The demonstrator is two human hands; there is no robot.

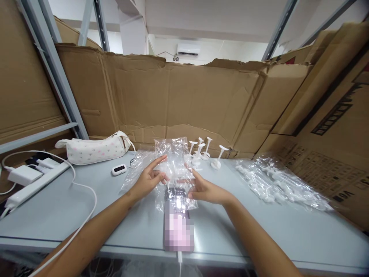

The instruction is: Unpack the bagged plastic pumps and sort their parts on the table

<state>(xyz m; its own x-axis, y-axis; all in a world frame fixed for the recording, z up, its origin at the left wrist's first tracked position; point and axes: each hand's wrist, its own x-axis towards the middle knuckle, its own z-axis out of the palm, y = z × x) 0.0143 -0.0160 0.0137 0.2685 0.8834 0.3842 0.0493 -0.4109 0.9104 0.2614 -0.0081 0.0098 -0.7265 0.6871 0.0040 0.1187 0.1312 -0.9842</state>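
Your left hand [148, 179] and right hand [204, 190] are on either side of a crinkled clear plastic bag [173, 150], which is between them near the middle of the tabletop [213, 231]. On each hand the thumb and index finger stand apart, the index reaching forward over or against the film; whether any of your fingers pinch it, you cannot tell through the glare. The bag's near end overlaps the upper part of a phone [178, 231], whose lower edge takes a white plug [180, 257]. More clear plastic [132, 173] lies just left of your left hand, beside a small white device [118, 169] with a dark display. Beyond your right hand, several white stands [221, 157] are grouped near the cardboard wall [184, 96]. Farther right are clear bags of white parts [276, 182]; at far left, a patterned pouch [96, 149] is near a power strip [34, 188].
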